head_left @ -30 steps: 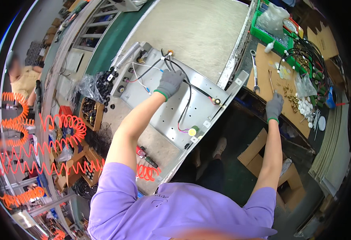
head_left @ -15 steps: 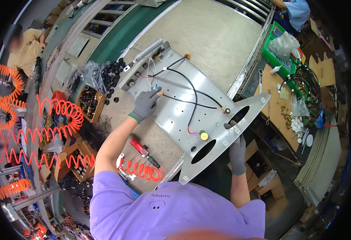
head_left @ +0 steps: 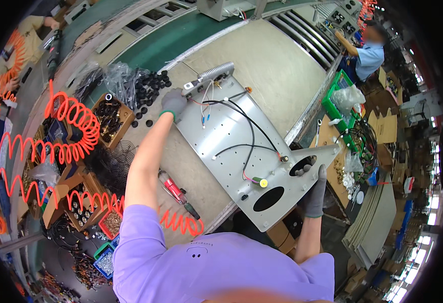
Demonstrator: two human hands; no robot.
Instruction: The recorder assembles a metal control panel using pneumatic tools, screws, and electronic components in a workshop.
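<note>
Head view: the grey sheet-metal chassis (head_left: 221,136), carrying black cables (head_left: 254,130), lies centrally on the workbench (head_left: 241,50), its near right end overhanging. The gloved right hand (head_left: 315,194) is clamped on that end, fingers through an oval cutout. The gloved left hand (head_left: 175,102) meets the far left corner beside a coil spring (head_left: 216,71); its finger closure cannot be told.

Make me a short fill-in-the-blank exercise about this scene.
The glove on the left hand is ____ with a green cuff.
Fingers of the right hand show through one of ____ large oval holes in the metal panel.
The coil spring lies at the panel end nearer the ____ hand.

Missing words: gray; two; left.
</note>
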